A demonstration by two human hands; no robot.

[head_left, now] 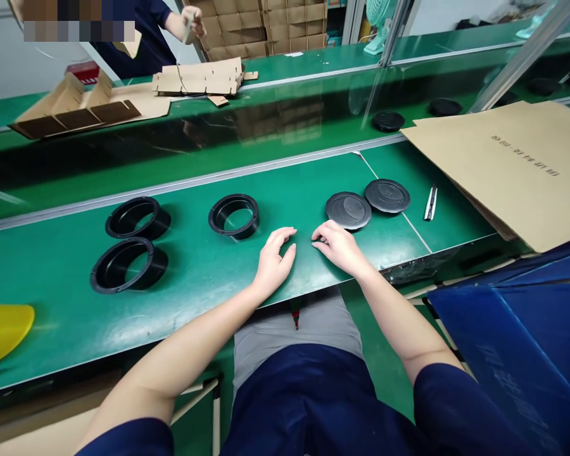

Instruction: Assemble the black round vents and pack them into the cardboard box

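Note:
My left hand rests at the front of the green table, fingers apart and nothing in it. To its upper left lies a black ring. Two more rings, an upper one and a lower one, lie further left. My right hand is beside the near edge, thumb and fingers apart and holding nothing. Just behind it is a black round lid, partly overlapped in view by the fingers. A second lid touches it on the right.
A utility knife lies right of the lids, near cardboard sheets. A yellow object is at far left. Behind runs a green conveyor with black lids. Across it, a person stands by cardboard dividers.

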